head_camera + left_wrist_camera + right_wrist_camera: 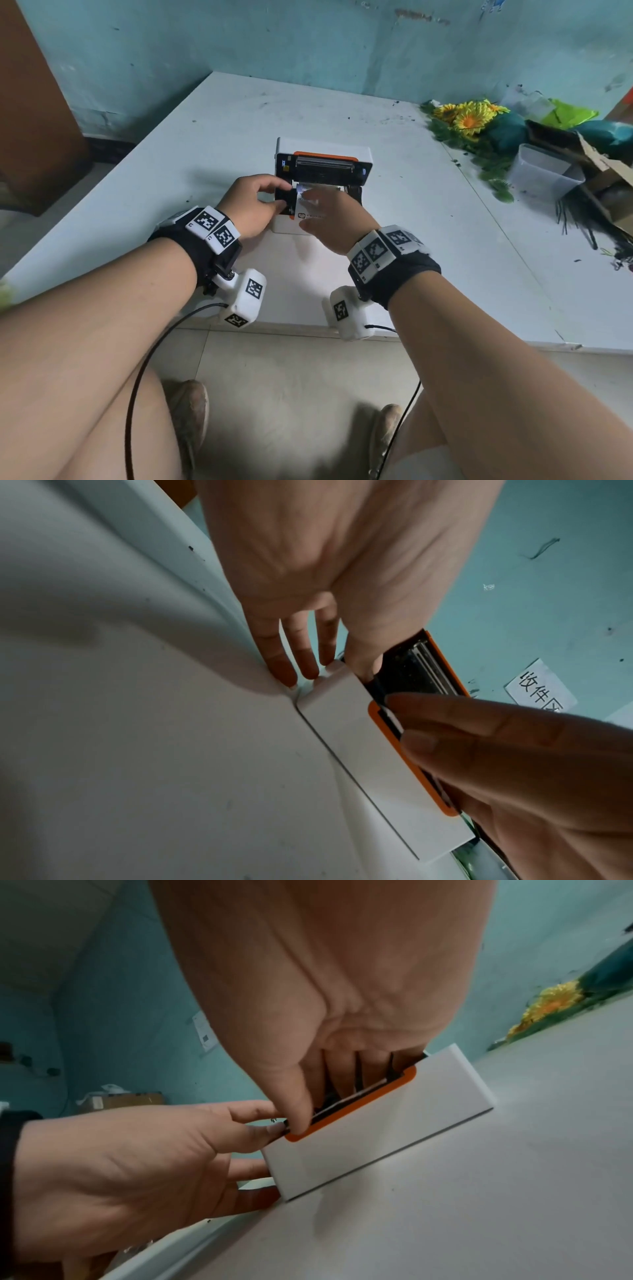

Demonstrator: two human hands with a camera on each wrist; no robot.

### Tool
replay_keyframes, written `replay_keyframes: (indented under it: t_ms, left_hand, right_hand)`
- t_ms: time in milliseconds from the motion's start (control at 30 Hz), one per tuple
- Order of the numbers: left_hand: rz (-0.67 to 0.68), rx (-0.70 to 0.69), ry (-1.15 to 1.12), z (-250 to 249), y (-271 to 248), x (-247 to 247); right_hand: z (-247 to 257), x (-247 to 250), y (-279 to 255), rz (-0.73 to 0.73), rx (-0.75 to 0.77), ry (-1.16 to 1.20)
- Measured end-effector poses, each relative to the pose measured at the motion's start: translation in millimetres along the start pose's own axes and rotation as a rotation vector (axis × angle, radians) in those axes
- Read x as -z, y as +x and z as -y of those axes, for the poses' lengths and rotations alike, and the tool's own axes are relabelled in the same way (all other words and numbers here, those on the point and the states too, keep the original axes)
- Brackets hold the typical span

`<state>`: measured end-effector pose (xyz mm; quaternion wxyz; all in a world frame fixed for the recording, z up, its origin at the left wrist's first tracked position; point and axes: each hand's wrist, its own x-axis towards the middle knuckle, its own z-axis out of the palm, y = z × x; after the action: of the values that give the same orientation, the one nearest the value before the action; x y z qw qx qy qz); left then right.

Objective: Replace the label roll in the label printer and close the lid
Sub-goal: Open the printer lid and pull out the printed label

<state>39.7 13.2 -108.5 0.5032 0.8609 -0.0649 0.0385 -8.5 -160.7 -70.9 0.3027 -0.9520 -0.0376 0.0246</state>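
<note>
A white label printer [285, 224] with orange trim sits mid-table, its lid [323, 148] standing open at the back. My left hand [282, 194] grips the printer's left side, thumb on the top edge and fingers down the side wall [377, 1123]. My right hand [306, 209] reaches over the open bay with straight fingers [346, 1074] dipped inside and the thumb on the orange rim. A bit of shiny white label paper [302, 188] shows under those fingers. The rest of the roll is hidden. The left wrist view shows the metal bar inside the lid [424, 666].
The white table [445, 274] has its near edge just under my wrists. Artificial sunflowers [469, 120], a clear plastic tub [544, 171] and an open cardboard box [603, 171] crowd the right side. A brown panel [34, 102] stands at the left.
</note>
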Motion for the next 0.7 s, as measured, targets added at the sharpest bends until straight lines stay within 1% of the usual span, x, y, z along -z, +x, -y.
replay_keyframes:
  t_ms: [133, 367, 500, 600, 700]
  left_hand:
    - [-0.002, 0.013, 0.006, 0.5, 2.0, -1.0]
    - [0.0, -0.015, 0.013, -0.1, 1.3, -1.3]
    - [-0.005, -0.001, 0.019, -0.6, 1.3, -0.7]
    - [0.02, 0.004, 0.018, -1.5, 1.3, 0.1]
    - [0.06, -0.004, 0.037, -2.3, 0.3, 0.7]
  right_hand:
    - [1.4, -1.3, 3.4, 0.026, -0.044, -0.079]
    - [1.7, 0.9, 3.8, 0.007, -0.035, -0.164]
    - [7.4, 3.3, 1.4, 0.026, -0.045, -0.195]
    - [13.0, 3.3, -4.2, 0.057, -0.036, -0.228]
    - [16.4, 4.3, -9.4, 0.106, -0.044, -0.309]
